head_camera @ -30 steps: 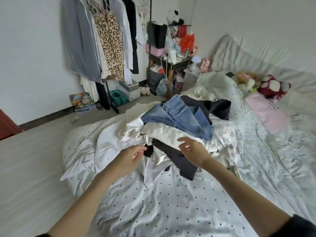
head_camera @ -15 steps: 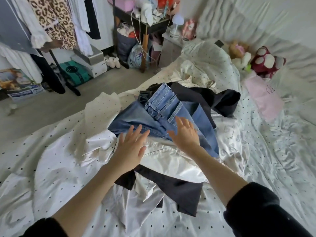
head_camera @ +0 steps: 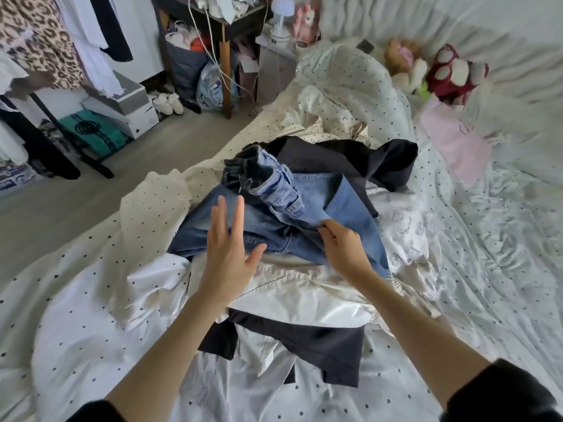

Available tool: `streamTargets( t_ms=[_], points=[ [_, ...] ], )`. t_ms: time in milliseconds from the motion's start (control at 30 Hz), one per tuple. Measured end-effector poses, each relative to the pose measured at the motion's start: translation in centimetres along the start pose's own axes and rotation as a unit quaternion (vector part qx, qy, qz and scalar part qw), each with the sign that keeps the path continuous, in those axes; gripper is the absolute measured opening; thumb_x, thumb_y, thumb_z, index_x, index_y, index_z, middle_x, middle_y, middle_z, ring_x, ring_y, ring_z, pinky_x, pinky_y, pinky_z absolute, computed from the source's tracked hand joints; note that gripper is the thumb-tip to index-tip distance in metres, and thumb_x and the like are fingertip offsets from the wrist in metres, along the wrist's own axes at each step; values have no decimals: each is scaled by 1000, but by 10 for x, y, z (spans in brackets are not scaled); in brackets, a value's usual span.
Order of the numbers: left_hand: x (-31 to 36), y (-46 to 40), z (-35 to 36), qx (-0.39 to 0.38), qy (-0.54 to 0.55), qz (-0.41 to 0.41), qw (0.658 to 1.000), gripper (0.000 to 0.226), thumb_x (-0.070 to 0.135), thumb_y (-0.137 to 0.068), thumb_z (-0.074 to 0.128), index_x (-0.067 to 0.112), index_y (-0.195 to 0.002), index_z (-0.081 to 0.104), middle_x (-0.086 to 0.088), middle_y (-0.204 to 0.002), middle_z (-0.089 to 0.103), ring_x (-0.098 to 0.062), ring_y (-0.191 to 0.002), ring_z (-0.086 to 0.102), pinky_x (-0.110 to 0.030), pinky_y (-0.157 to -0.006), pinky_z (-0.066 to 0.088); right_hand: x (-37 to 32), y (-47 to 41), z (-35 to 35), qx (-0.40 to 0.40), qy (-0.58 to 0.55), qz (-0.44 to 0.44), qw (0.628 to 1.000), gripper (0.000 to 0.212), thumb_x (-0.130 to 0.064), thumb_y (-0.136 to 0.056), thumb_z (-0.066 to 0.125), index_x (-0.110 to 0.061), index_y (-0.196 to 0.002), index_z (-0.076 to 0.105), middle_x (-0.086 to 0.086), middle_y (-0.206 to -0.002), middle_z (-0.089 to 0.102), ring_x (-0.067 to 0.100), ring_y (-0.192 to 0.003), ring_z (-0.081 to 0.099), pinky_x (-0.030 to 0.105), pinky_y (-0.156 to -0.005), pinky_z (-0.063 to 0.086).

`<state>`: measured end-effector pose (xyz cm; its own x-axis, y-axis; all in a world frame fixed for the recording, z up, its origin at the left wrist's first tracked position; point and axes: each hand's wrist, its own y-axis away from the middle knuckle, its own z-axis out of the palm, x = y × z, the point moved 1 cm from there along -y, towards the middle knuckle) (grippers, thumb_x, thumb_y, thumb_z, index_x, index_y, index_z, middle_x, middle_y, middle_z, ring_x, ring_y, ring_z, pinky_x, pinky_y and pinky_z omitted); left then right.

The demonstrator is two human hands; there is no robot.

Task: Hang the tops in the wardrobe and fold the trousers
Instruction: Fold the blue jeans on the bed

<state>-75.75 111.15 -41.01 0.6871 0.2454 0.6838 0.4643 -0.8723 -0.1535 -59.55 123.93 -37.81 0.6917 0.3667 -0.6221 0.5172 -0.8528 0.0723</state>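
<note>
**Denim trousers being lifted from the pile**

Blue denim trousers (head_camera: 274,220) lie atop the heaped clothes on the polka-dot white bed (head_camera: 91,315). Right hand (head_camera: 344,248) pinches a denim fold; left hand (head_camera: 228,254) hovers above them, fingers spread, holding nothing. Recommended: find the waistband, lift clear of the cream satin garment (head_camera: 298,293), align legs before folding. No legible labels or writing.
</note>
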Motion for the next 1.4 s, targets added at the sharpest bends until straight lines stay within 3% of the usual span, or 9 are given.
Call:
streamTargets(
  t_ms=[167, 300, 433, 533, 600, 700, 867, 1267, 1400],
  points=[
    [48, -32, -21, 36, -19, 82, 996, 79, 18, -75, 77, 14, -140, 34, -16, -149, 31, -37, -140, 24, -61, -110, 23, 2, 52, -42, -35, -44, 1, 998, 21, -9, -97, 46, -17, -85, 61, -13, -57, 48, -1, -52, 49, 17, -53, 34],
    [88, -27, -26, 86, -71, 178, 978, 32, 3, -68, 80, 2, -94, 63, -9, -90, 69, -29, -84, 65, -52, -102, 39, 15, 82, -72, -28, -60, 24, 998, 21, -10, -97, 49, -10, -104, 69, 2, -87, 70, 16, -78, 65, 30, -76, 50],
    [121, -6, -31, 68, -58, 216, 972, 36, -9, -59, 79, 5, -89, 68, -5, -84, 71, -25, -72, 67, -26, -67, 49, 7, 107, -99, -44, -173, 22, 984, 40, -25, -89, 62, -23, -128, 51, -11, -122, 58, 5, -110, 56, 30, -100, 46],
    [157, -5, -43, 75, -40, 247, 965, 24, 2, -66, 69, 9, -88, 71, -2, -85, 73, -21, -71, 68, -26, -59, 48, -14, 115, -115, -27, -180, -4, 983, 62, -28, -80, 73, -37, -132, 39, -28, -120, 49, -7, -110, 49, 21, -97, 41],
    [181, -7, -52, 72, -29, 261, 962, 22, 10, -69, 62, 12, -89, 73, 2, -85, 73, -20, -72, 68, -24, -57, 47, -25, 113, -123, 44, -142, -40, 988, 46, -26, -80, 74, -27, -120, 53, -18, -109, 62, 0, -97, 58, 24, -87, 47],
    [212, -2, -65, 43, -32, 261, 964, 21, 21, -80, 69, 13, -99, 69, 3, -95, 70, -21, -79, 66, -29, -63, 47, -35, 116, -148, 155, -149, -40, 976, 11, -17, -83, 70, -10, -84, 62, 7, -73, 66, 13, -61, 55, 29, -59, 45],
    [214, 21, -68, -53, -199, 184, 961, 51, 36, -90, 59, 24, -136, 41, 5, -132, 51, -18, -112, 55, -29, -77, 43, -29, 124, -189, 177, -137, 27, 974, 24, -18, -83, 69, -17, -63, 55, -6, -52, 48, 7, -48, 38, 17, -42, 28],
    [156, 72, -76, -108, -287, 34, 951, 76, 42, -87, 60, 27, -148, 17, -3, -149, 24, -25, -132, 34, -36, -92, 44, -17, 166, -239, 216, -140, -6, 966, 10, -9, -81, 70, -7, -91, 70, 1, -81, 66, 18, -78, 61, 29, -68, 48],
    [141, 85, -59, -91, -252, 22, 963, 76, 15, -87, 63, 26, -148, 21, -8, -149, 25, -30, -130, 36, -41, -87, 48, -9, 177, -241, 129, -105, -32, 985, 9, -11, -82, 70, -10, -90, 66, -6, -76, 63, 10, -70, 58, 15, -65, 48]
  ],
)
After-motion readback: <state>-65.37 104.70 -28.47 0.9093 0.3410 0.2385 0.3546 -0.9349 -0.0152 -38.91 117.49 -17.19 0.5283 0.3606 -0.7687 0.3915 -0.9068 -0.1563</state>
